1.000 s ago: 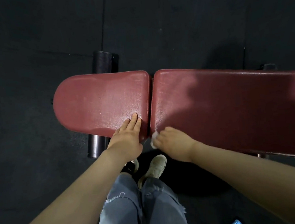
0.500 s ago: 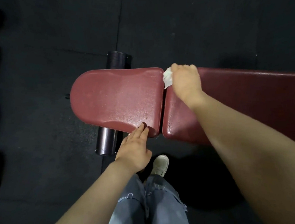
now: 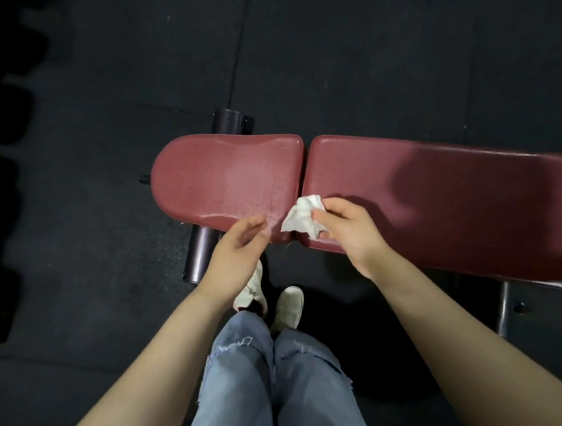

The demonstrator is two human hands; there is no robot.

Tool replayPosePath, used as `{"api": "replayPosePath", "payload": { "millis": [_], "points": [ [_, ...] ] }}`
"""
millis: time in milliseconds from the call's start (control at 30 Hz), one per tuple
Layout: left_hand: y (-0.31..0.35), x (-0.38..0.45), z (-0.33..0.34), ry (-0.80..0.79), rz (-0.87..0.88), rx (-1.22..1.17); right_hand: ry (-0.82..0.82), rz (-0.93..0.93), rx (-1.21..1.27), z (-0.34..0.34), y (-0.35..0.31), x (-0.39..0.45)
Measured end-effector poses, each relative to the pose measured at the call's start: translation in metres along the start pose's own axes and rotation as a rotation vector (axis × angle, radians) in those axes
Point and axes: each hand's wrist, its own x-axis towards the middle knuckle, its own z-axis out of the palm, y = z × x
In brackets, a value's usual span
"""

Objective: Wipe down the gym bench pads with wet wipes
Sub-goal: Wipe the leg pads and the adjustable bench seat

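1. Right hand (image 3: 349, 232) has come off the far edge of the bench and is back at the near edge, lifted clear of the pads; half a second ago it was pressing the wipe at the far end of the gap between the two pads.
2. Right grip: fingers and thumb curled round the wet wipe (image 3: 302, 220), pinching it. Wipe is crumpled, one flap hanging loose toward the left.
3. Wipe sits in the air over the near end of the gap, just above where the seat pad (image 3: 222, 180) meets the back pad (image 3: 441, 198). Whether it touches either pad: cannot tell.
4. Left hand (image 3: 238, 247) has left the seat pad's near corner, where its fingers rested a moment ago. Now raised, palm turned in, fingers relaxed and nearly straight, holding nothing, tips just beside the wipe's loose flap.
5. Seat pad shows a dull sheen across its middle, likely damp; back pad looks dry and shadowed further right.
6. Judgement: wiping is paused; both hands are meeting at the wipe, probably to refold or turn it to a fresh face.
7. Judgement: the gap pass looks done; most of the long back pad is not yet wiped.
8. Person's jeans (image 3: 270, 383) and shoes (image 3: 289, 305) are below the near edge, on the dark floor (image 3: 92, 93).
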Motion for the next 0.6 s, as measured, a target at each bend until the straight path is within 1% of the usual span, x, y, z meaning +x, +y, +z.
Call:
{"api": "replayPosePath", "payload": {
  "millis": [67, 133, 267, 333, 400, 467, 533, 600],
  "points": [
    [0.014, -0.011, 0.002, 0.009, 0.0, -0.104, -0.023, -0.013, 0.019, 0.003, -0.007, -0.015],
    [0.021, -0.02, 0.004, 0.024, 0.035, -0.131, -0.007, -0.03, -0.039, 0.009, -0.012, -0.025],
    [0.024, -0.027, 0.006, 0.046, 0.076, -0.063, 0.043, -0.132, -0.314, 0.026, -0.013, -0.035],
    [0.024, -0.023, 0.006, 0.024, 0.056, -0.041, 0.049, -0.145, -0.317, 0.039, -0.014, -0.037],
    [0.023, -0.014, 0.001, 0.027, 0.015, -0.042, 0.047, -0.133, -0.276, 0.051, -0.014, -0.033],
    [0.022, 0.001, -0.01, 0.011, -0.024, -0.085, 0.006, -0.115, -0.179, 0.062, -0.014, -0.026],
    [0.02, 0.019, -0.026, -0.024, -0.051, -0.088, -0.04, -0.066, -0.011, 0.073, -0.013, -0.016],
    [0.016, 0.037, -0.042, -0.079, -0.095, -0.078, -0.03, -0.006, 0.169, 0.084, -0.01, -0.004]
  ]
}}
